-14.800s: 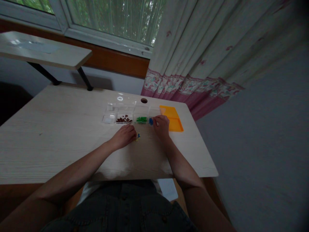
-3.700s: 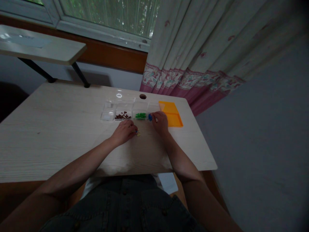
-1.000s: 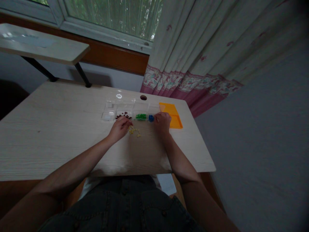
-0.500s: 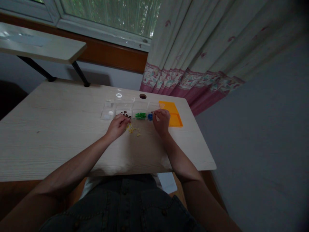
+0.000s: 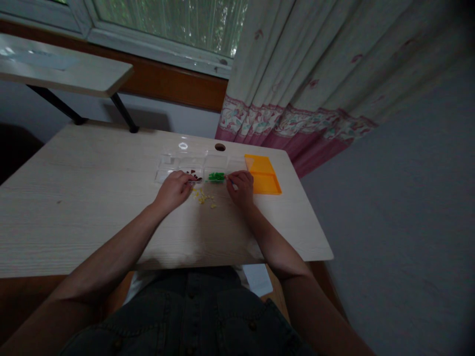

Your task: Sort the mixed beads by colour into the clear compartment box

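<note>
The left hand (image 5: 173,190) is curled beside the brown pieces (image 5: 193,172), the right hand (image 5: 241,189) beside the green pieces (image 5: 216,177); whether anything is pinched in either cannot be told. Yellow pieces (image 5: 202,200) are scattered between them on the worktop (image 5: 92,198), before the clear box (image 5: 191,163); an orange tray (image 5: 267,174) is seen at right.

Pale wood-grain desk (image 5: 92,212) is taking up most of the mid-frame. A row of clear plastic compartments (image 5: 215,162) is sitting around the centre, an orange tray (image 5: 262,174) is lying just right of it, and loose yellow bits (image 5: 202,199) are lying scattered below. Upper left, a shelf (image 5: 85,79) is standing there on black legs (image 5: 124,112).
</note>
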Demonstrator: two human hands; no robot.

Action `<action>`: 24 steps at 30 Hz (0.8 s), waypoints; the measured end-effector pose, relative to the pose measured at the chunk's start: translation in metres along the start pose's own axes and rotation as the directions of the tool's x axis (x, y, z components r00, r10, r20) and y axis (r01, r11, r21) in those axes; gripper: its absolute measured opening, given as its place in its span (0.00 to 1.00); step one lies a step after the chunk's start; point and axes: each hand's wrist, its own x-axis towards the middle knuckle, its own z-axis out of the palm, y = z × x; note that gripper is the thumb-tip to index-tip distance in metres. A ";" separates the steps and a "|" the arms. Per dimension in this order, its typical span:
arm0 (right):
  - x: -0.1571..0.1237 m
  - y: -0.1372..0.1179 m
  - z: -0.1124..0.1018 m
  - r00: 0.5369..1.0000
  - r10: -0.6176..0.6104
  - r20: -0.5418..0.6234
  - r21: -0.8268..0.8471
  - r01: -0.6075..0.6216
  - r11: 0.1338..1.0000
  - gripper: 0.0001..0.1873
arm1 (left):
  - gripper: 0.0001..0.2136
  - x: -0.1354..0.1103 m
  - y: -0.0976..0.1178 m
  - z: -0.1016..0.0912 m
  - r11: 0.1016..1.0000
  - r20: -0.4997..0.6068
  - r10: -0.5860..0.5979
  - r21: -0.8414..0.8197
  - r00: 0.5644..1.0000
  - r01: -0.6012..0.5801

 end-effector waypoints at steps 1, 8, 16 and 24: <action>0.000 0.000 0.000 1.000 -0.003 0.002 -0.002 0.003 1.000 0.08 | 0.12 0.000 0.000 -0.003 1.000 0.008 0.001 0.029 1.000 -0.001; -0.001 -0.005 -0.002 0.996 0.033 0.083 -0.017 -0.032 0.999 0.10 | 0.11 -0.002 0.002 -0.010 0.989 0.106 0.045 0.138 0.993 -0.059; -0.003 -0.018 0.000 0.980 -0.016 0.199 0.006 0.015 1.000 0.11 | 0.10 -0.003 0.005 -0.006 0.982 0.127 0.048 0.174 0.991 -0.070; -0.006 -0.022 0.002 0.965 -0.069 0.252 0.032 0.063 0.998 0.11 | 0.09 -0.004 0.008 0.002 0.962 0.173 0.073 0.250 0.982 -0.115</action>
